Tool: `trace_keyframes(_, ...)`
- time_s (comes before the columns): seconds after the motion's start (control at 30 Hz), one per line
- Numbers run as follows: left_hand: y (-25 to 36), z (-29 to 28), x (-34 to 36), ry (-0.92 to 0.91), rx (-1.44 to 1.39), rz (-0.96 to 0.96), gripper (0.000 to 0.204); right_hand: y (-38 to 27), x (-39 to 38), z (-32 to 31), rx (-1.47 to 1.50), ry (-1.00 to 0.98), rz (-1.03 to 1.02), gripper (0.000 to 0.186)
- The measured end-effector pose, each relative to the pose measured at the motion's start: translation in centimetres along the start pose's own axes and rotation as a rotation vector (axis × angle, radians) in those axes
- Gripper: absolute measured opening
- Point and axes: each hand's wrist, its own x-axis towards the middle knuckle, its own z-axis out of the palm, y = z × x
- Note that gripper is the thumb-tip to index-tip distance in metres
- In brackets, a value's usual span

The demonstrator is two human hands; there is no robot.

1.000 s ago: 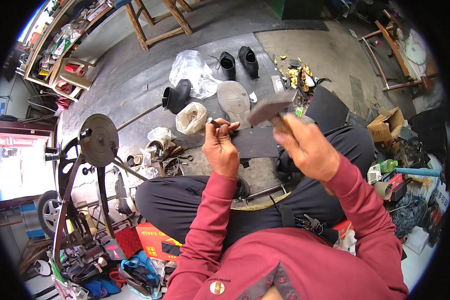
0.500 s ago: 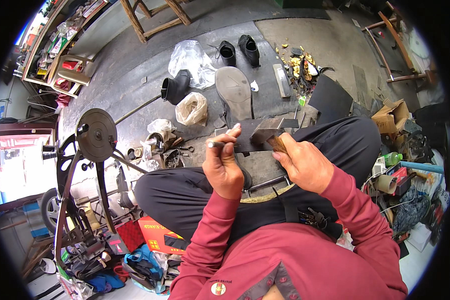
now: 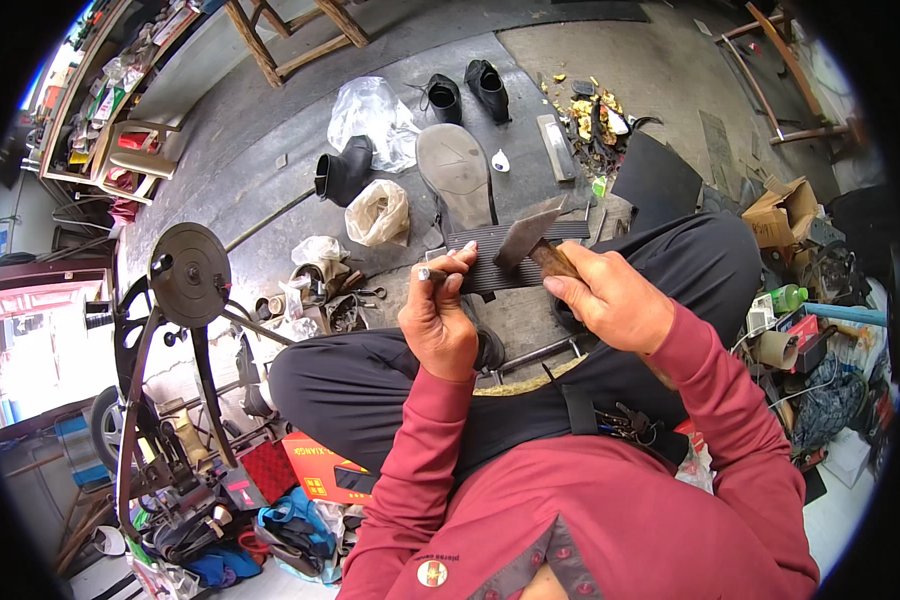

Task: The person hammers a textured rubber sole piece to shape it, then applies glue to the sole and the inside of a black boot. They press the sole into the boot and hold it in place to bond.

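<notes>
The left of two head-worn fisheye cameras looks steeply down past the shirt point(image 3: 610, 490), close at the lower edge, to the left hand point(image 3: 438, 325) and right hand point(image 3: 618, 305) mid-view, with floor point(image 3: 660, 90) farther off above.

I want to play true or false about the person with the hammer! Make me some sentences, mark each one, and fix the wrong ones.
1. The right grip holds a hammer. True.
2. The left grip holds nothing. False: it holds a short rod-like tool.
3. The person's sleeves are dark red. True.
4. The green bottle is at the left side of the picture. False: it is at the right side.
5. The pair of black shoes stands upright on the floor. True.
6. The trousers are bright yellow. False: they are dark.
</notes>
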Motion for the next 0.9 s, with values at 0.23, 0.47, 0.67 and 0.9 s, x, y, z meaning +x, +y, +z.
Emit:
trace_keyframes(0.23,-0.4,0.0,0.3,-0.043,0.157,0.112,0.026,-6.7,0.7,-4.2,-0.091,0.073,-0.223,0.021)
trace_keyframes(0.47,0.4,-0.3,0.1,-0.081,0.355,0.142,0.027,-10.4,0.8,-2.8,-0.095,0.187,-0.649,0.019)
trace_keyframes(0.67,0.1,0.0,0.7,-0.042,0.146,0.056,0.017,-4.1,0.7,-1.3,-0.127,0.188,-0.440,0.021)
trace_keyframes(0.9,0.2,-1.3,1.4,0.070,-0.390,-0.183,0.015,0.0,-1.5,0.9,-0.221,0.109,-0.136,0.025)
